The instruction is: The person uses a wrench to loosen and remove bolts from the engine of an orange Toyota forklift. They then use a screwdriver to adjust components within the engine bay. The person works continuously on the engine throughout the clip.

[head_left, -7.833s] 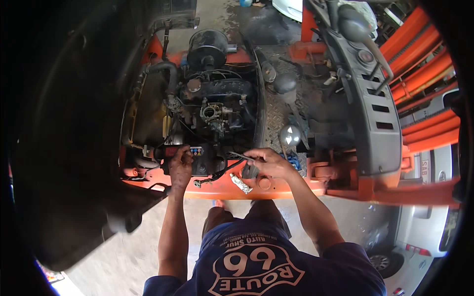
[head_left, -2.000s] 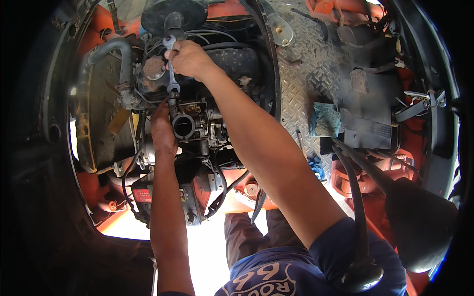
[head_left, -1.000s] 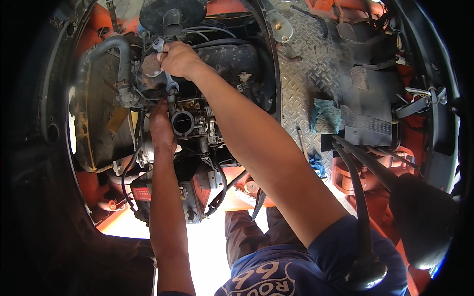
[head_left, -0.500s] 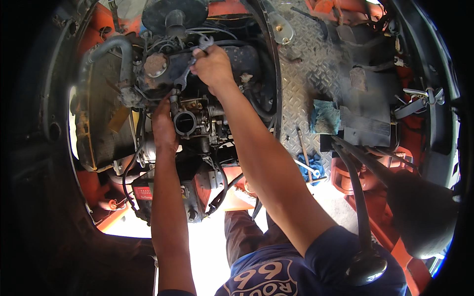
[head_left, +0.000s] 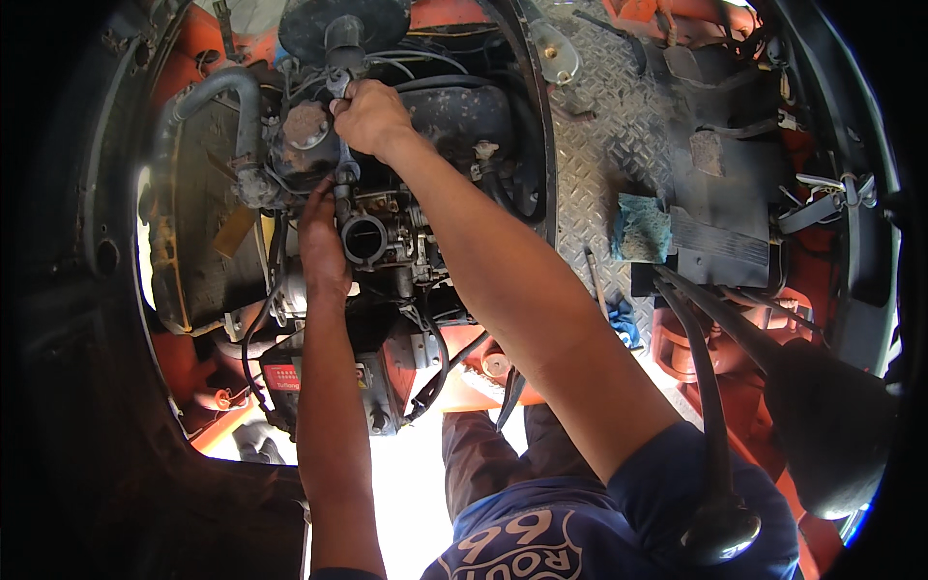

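My right hand (head_left: 372, 118) is closed round the shank of an open-ended wrench (head_left: 339, 81). One end of the wrench sticks out past my fingers, near the round black air cleaner. Its lower jaws meet a metal pipe fitting (head_left: 343, 198) just above the round throat of the carburetor (head_left: 363, 242). My left hand (head_left: 323, 242) is beside the carburetor, with its fingertips at the fitting, just below the wrench jaws. Those fingers look closed on the fitting, though they are partly hidden. A rusty round cap (head_left: 305, 126) lies left of the wrench.
The air cleaner (head_left: 345, 27) stands at the far side. A thick grey hose (head_left: 247, 121) curves at the left. Near me is a black battery (head_left: 372, 387). To the right are a tread-plate floor (head_left: 590, 145), a blue-green sponge (head_left: 642, 230), pedals (head_left: 720, 237) and bent levers (head_left: 701, 367).
My right hand has moved left, swinging the wrench from a rightward slant to almost straight away from me. My left hand stays about where it was. A dark shape has appeared at lower left.
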